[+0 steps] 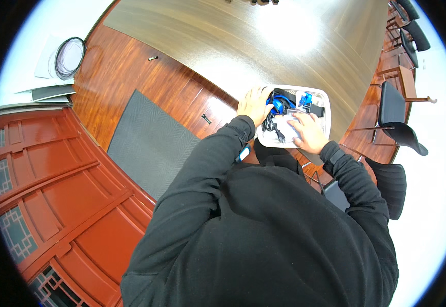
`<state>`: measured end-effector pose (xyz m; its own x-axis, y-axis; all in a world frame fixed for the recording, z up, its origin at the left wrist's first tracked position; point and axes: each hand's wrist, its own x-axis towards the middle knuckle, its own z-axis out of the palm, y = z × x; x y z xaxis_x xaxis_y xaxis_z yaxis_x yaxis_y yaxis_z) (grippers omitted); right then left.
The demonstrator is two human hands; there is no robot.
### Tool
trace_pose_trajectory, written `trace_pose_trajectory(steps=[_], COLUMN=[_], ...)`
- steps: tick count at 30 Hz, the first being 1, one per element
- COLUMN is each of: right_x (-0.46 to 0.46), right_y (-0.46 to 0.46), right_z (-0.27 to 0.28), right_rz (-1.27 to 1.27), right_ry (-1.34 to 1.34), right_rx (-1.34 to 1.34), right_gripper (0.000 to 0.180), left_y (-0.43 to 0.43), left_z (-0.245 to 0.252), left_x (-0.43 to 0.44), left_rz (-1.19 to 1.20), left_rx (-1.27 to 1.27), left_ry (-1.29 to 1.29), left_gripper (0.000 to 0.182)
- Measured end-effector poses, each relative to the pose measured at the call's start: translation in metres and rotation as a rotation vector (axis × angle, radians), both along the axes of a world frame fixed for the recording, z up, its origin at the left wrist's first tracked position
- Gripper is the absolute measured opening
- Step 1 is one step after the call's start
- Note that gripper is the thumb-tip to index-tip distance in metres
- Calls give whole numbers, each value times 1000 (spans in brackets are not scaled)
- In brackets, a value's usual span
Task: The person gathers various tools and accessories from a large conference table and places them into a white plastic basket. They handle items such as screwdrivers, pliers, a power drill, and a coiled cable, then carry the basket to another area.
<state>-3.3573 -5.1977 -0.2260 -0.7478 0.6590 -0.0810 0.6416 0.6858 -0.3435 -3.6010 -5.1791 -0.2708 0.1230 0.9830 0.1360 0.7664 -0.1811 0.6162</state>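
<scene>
A white plastic basket (326, 126) sits at the near edge of the table, in front of my body. My left hand (254, 105) lies over its left rim, the thumb against a blue item with a black strap (280, 103); whether it grips anything is hidden. My right hand (308, 130) reaches in over the right side, fingers apart on or just above a pale, partly clear item (291, 114). A black power cord with a plug (278, 134) lies at the basket's near left. Toward the far right are a small blue item (305, 99) and a black block (316, 110).
The wood-grain table (215, 30) extends away from me. Black chairs (392, 103) line the right side. A grey mat (150, 142) covers floor at left, near red panelled doors (100, 188). A cable coil (70, 57) is by the wall; a small black object (206, 119) lies on the floor.
</scene>
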Motion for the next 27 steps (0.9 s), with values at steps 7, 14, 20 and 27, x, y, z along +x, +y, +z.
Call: trace_pose_trajectory(steps=[7, 14, 20, 27], right_x=[19, 54, 35, 13], right_y=[21, 29, 17, 12], right_z=[9, 44, 23, -5], right_rz=[148, 60, 90, 96], right_ry=[-99, -44, 101, -25], right_rx=[-9, 13, -45, -45], right_gripper=[73, 75, 72, 72], left_y=[3, 5, 1, 5], left_z=[-2, -3, 2, 9], left_x=[2, -1, -4, 0], left_rz=[-71, -87, -64, -51], left_rx=[-98, 3, -58, -93], left_ry=[183, 175, 135, 134], left_gripper=[52, 51, 49, 48])
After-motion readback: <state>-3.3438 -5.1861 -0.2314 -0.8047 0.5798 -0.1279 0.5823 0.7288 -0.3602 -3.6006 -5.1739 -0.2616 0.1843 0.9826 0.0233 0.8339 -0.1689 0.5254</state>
